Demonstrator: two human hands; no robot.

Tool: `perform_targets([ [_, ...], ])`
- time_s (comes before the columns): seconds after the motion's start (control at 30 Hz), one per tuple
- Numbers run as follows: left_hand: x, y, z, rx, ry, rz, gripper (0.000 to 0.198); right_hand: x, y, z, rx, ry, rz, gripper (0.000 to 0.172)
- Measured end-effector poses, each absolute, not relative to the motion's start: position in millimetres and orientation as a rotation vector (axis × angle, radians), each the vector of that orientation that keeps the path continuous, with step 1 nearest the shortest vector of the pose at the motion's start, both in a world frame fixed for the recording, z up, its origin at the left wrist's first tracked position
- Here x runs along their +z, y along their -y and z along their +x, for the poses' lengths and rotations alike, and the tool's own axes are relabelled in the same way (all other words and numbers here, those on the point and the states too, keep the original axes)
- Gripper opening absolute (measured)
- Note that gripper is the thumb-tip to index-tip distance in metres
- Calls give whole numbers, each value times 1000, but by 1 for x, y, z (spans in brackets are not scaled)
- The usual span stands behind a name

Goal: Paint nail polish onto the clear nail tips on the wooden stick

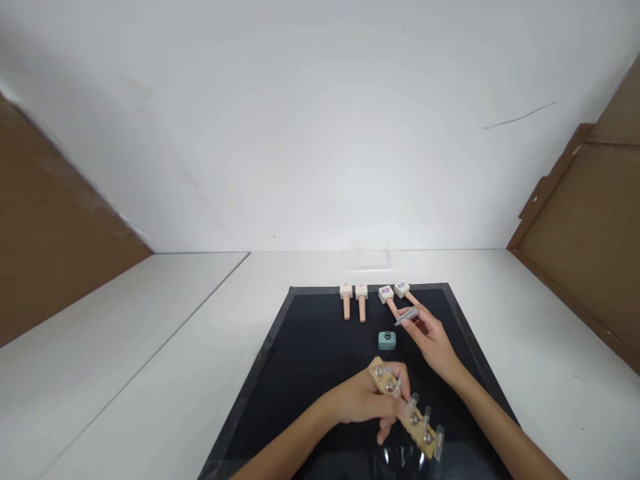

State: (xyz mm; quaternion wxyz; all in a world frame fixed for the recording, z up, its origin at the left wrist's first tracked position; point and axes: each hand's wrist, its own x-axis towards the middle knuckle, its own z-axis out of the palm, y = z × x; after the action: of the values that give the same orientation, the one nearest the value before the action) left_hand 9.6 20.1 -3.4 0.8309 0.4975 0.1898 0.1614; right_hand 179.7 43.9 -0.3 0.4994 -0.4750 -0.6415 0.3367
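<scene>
My left hand (364, 400) is closed around a tan nail-tip stand (416, 430), a slanting strip carrying several clear false nail tips (427, 419) on round silvery mounts. Pinched in the fingers of my right hand (436, 343) is a nail polish brush (407, 317) with a grey cap-handle. Its thin dark end points down and left, close to the mouth of an uncapped teal polish bottle (387, 342). Whether the bristles touch the bottle cannot be made out. That bottle stands on the black mat, beyond my left hand.
Two white bottles with peach caps (346, 293) lie at the back of the black mat (305, 360). Two more with purple labels (386, 293) lie behind my right hand. Farther back is a clear tray (367, 260). Something clear and shiny (400, 459) is near the front.
</scene>
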Motion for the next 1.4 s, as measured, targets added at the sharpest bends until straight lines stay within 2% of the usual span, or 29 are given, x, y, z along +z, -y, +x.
perform_targets([
  [0.67, -8, -23, 11, 337, -409, 1057, 42, -5, -45, 178, 834, 1506, -1127, 16],
  [1.4, -7, -24, 11, 352, -406, 1056, 48, -4, -42, 177, 830, 1612, -1150, 16],
])
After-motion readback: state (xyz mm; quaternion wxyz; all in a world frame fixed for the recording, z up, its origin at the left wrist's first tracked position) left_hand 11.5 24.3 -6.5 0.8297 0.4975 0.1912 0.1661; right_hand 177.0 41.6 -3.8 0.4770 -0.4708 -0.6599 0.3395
